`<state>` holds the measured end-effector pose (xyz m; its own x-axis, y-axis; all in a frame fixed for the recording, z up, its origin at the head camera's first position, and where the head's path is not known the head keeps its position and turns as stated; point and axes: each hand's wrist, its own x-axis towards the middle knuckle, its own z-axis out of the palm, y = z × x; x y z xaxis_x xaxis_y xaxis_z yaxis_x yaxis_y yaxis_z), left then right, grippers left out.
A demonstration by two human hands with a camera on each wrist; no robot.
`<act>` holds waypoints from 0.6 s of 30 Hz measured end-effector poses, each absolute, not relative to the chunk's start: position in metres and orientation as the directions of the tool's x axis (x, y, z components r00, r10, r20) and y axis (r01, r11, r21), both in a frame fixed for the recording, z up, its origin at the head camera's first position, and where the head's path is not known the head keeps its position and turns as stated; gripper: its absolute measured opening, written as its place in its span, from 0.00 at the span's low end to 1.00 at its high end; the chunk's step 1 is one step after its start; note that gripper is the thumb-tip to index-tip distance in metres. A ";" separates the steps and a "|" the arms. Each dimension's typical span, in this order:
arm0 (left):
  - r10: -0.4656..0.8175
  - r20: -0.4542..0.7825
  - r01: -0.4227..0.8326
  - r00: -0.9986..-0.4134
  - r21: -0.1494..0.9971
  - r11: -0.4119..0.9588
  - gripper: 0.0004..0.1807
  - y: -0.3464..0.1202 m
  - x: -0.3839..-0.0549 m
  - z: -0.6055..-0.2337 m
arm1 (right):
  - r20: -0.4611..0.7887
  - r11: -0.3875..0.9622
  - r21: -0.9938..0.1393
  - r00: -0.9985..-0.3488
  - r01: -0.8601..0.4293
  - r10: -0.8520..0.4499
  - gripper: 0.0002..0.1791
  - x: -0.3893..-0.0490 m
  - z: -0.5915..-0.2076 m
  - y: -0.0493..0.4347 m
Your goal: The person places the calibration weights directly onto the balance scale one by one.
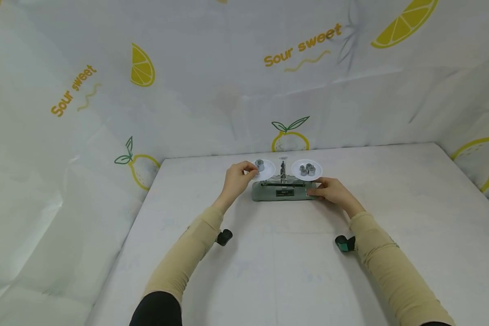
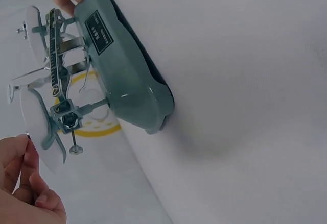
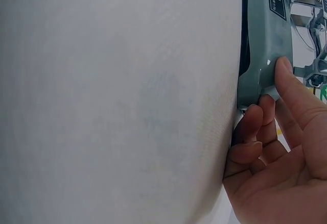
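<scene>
A green balance scale [image 1: 285, 192] with two white pans stands at the back of the table. Over the rim of its left pan [image 1: 267, 172], my left hand [image 1: 237, 176] pinches a small dark metal piece [image 2: 28, 135], mostly hidden by the thumb and fingertip. A metal weight [image 1: 259, 165] sits on that pan, right by these fingers. My right hand [image 1: 332, 191] grips the right end of the scale's base, thumb on the front and fingers curled around the end. Several metal weights [image 1: 308, 170] are grouped on the right pan [image 1: 318, 165].
The scale stands on a white-covered table [image 1: 277, 262], close to its back edge. Behind it rises a white backdrop [image 1: 212, 104] with lemon prints. A dark strap end [image 1: 224, 237] hangs by the left sleeve, another strap end [image 1: 344, 243] by the right.
</scene>
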<state>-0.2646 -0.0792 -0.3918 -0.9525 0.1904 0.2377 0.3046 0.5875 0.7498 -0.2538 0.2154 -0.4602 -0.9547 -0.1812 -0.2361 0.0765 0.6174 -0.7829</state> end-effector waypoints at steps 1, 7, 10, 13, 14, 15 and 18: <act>0.190 0.238 0.305 -0.952 0.748 0.590 0.06 -0.078 -0.265 -0.392 | -0.235 0.617 -0.783 -0.955 0.075 -0.182 0.35 -0.253 -0.460 0.215; 0.190 0.231 0.299 -0.954 0.749 0.591 0.06 -0.075 -0.269 -0.395 | -0.230 0.616 -0.784 -0.957 0.073 -0.179 0.34 -0.252 -0.459 0.215; 0.193 0.222 0.294 -0.956 0.750 0.593 0.06 -0.075 -0.270 -0.396 | -0.228 0.614 -0.786 -0.956 0.069 -0.184 0.34 -0.253 -0.459 0.215; 0.197 0.213 0.289 -0.957 0.750 0.594 0.06 -0.074 -0.271 -0.397 | -0.229 0.615 -0.786 -0.956 0.070 -0.183 0.34 -0.253 -0.459 0.215; 0.197 0.211 0.288 -0.958 0.751 0.594 0.06 -0.074 -0.271 -0.397 | -0.230 0.615 -0.785 -0.956 0.071 -0.183 0.34 -0.253 -0.459 0.215; 0.197 0.210 0.287 -0.958 0.753 0.593 0.06 -0.074 -0.271 -0.397 | -0.231 0.616 -0.784 -0.956 0.073 -0.181 0.34 -0.253 -0.459 0.215; 0.199 0.208 0.287 -0.958 0.752 0.594 0.06 -0.074 -0.271 -0.398 | -0.235 0.619 -0.781 -0.957 0.080 -0.173 0.34 -0.253 -0.459 0.215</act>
<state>-0.2708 -0.0741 -0.3978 -0.9577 0.1989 0.2079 0.2865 0.5937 0.7520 -0.2534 0.2152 -0.4593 -0.9565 -0.1732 -0.2347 0.0796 0.6190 -0.7813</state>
